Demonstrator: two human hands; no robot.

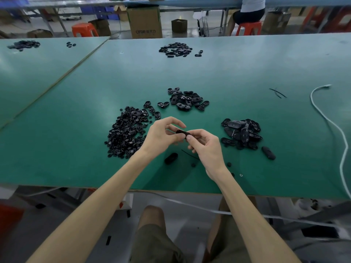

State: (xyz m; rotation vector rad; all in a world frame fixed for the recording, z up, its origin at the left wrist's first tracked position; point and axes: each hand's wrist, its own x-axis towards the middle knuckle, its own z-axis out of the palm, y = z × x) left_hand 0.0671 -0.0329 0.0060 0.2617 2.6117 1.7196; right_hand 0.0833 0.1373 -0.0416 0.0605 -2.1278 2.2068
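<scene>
Both your hands are pinching one small black part (182,134) just above the table (76,149) near its front edge, left hand (163,134) and right hand (206,147) curled round it, piles (126,133) either side.

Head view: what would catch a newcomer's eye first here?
The left hand and the right hand meet at the centre, both pinching one small black part above the green table. Heaps of black pieces lie around them: a large pile on the left, a right pile, and a farther pile behind.
</scene>
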